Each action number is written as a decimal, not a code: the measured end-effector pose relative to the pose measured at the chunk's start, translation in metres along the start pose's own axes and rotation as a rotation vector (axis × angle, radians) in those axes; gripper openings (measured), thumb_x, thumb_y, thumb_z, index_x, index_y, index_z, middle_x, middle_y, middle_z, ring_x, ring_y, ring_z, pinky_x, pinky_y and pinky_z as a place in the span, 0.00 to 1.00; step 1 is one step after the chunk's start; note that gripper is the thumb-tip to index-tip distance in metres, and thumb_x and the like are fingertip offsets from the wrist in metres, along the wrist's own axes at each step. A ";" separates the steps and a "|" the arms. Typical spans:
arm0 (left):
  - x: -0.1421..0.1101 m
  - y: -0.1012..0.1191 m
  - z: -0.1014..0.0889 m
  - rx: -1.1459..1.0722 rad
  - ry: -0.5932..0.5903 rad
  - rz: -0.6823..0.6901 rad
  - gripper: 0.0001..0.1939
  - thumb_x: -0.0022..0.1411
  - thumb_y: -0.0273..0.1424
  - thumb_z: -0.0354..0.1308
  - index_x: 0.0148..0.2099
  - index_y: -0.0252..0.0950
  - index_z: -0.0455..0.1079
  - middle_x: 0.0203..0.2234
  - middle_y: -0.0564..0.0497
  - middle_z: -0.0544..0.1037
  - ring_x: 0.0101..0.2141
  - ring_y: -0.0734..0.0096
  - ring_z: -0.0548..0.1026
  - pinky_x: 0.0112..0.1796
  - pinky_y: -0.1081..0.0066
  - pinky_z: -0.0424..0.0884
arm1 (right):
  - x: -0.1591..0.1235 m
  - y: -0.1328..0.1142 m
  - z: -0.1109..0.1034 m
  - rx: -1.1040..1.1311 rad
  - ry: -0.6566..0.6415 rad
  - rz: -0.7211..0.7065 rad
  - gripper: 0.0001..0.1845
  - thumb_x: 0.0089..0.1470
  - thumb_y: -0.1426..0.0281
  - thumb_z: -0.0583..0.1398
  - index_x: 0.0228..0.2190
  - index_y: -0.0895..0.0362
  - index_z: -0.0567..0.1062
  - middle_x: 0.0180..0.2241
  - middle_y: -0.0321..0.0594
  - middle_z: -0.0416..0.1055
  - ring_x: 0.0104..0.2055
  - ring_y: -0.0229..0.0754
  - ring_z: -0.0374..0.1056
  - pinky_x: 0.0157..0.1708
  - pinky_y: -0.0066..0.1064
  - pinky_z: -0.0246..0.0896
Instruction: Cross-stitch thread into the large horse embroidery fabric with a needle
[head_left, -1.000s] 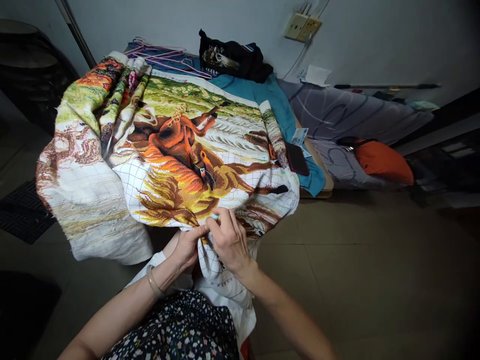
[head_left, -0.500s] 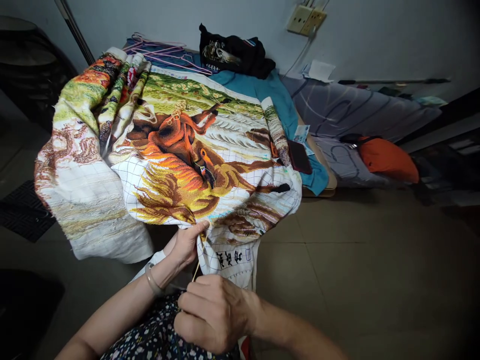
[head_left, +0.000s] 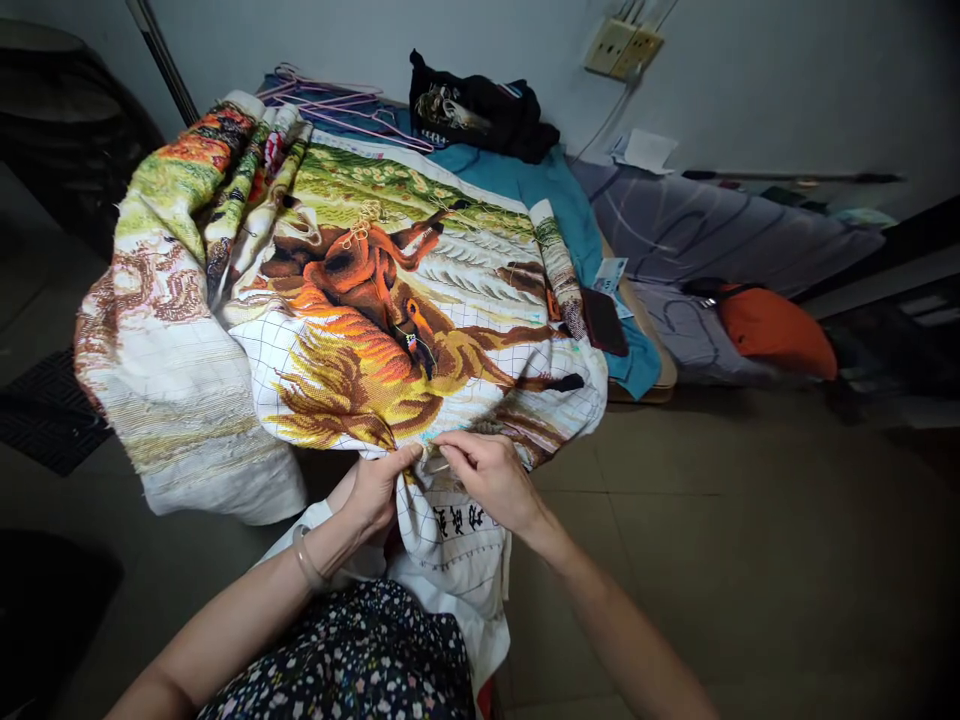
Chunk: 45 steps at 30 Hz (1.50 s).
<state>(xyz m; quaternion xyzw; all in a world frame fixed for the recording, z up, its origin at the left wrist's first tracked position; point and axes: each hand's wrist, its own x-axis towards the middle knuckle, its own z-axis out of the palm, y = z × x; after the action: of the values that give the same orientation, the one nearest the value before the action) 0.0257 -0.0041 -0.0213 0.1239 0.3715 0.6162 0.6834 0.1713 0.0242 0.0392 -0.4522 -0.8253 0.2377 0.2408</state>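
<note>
A large cross-stitch cloth (head_left: 352, 370) with a horse picture and a printed grid spreads before me, its sides gathered in rolls. My left hand (head_left: 379, 488) pinches the near edge of this cloth, thumb on top and fingers underneath. Right beside it, my right hand (head_left: 484, 475) has thumb and index finger pressed together at the cloth's surface. What sits between those fingertips is too small to make out. A loose bundle of yellowish thread (head_left: 364, 222) lies on the upper part of the picture. Dark stitched characters (head_left: 459, 520) show on the hanging flap below my right hand.
Behind the cloth lie pink hangers (head_left: 330, 95), a black fabric bundle (head_left: 480, 110) and a teal cloth (head_left: 517, 180). A dark phone (head_left: 604, 322) rests at the right edge. Further right is an orange bag (head_left: 780, 330). A socket (head_left: 622, 48) is on the wall.
My right hand has moved up and away from my lap to the cloth edge beside my left hand. The thread stretched below it earlier no longer shows. My left hand keeps its grip.
</note>
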 end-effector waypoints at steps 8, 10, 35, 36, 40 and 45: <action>0.000 0.000 0.000 -0.023 0.011 -0.025 0.26 0.41 0.28 0.70 0.46 0.36 0.73 0.31 0.50 0.81 0.33 0.66 0.77 0.43 0.64 0.69 | 0.003 -0.005 -0.003 -0.074 -0.057 -0.025 0.11 0.56 0.77 0.56 0.35 0.58 0.78 0.32 0.40 0.78 0.32 0.38 0.74 0.33 0.25 0.63; 0.000 0.000 0.000 -0.020 0.019 -0.031 0.26 0.40 0.28 0.70 0.46 0.35 0.73 0.31 0.50 0.81 0.33 0.65 0.77 0.43 0.64 0.68 | 0.004 -0.007 -0.004 -0.111 -0.075 -0.031 0.11 0.56 0.77 0.56 0.35 0.59 0.78 0.32 0.40 0.78 0.32 0.38 0.73 0.34 0.25 0.62; -0.002 0.000 0.004 0.013 -0.006 0.018 0.20 0.42 0.27 0.69 0.41 0.34 0.73 0.32 0.49 0.80 0.38 0.63 0.76 0.48 0.62 0.67 | 0.019 -0.012 -0.016 -0.497 -0.288 -0.176 0.07 0.58 0.76 0.55 0.34 0.58 0.74 0.29 0.38 0.72 0.30 0.37 0.64 0.28 0.28 0.46; -0.001 0.000 0.005 0.013 -0.008 0.021 0.20 0.42 0.27 0.68 0.41 0.34 0.73 0.32 0.49 0.80 0.39 0.62 0.76 0.48 0.61 0.66 | 0.020 -0.009 -0.017 -0.497 -0.269 -0.209 0.07 0.58 0.76 0.56 0.33 0.58 0.74 0.29 0.38 0.71 0.30 0.37 0.63 0.28 0.28 0.46; 0.000 -0.001 0.004 0.026 -0.011 0.029 0.20 0.42 0.28 0.68 0.42 0.34 0.73 0.32 0.48 0.80 0.42 0.59 0.76 0.50 0.59 0.66 | 0.027 0.000 -0.018 -0.505 -0.178 -0.328 0.10 0.56 0.78 0.56 0.30 0.57 0.76 0.30 0.39 0.66 0.32 0.37 0.60 0.28 0.27 0.45; 0.000 -0.001 0.004 0.034 -0.015 0.019 0.21 0.42 0.29 0.68 0.42 0.34 0.73 0.32 0.48 0.80 0.41 0.59 0.76 0.50 0.58 0.66 | 0.035 0.011 -0.017 -0.401 -0.179 -0.428 0.11 0.56 0.78 0.56 0.29 0.57 0.77 0.28 0.38 0.63 0.31 0.37 0.59 0.29 0.27 0.48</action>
<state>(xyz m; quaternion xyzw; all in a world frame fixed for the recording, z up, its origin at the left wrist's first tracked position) 0.0287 -0.0037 -0.0192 0.1437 0.3754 0.6152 0.6782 0.1721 0.0628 0.0523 -0.2839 -0.9501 0.0530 0.1177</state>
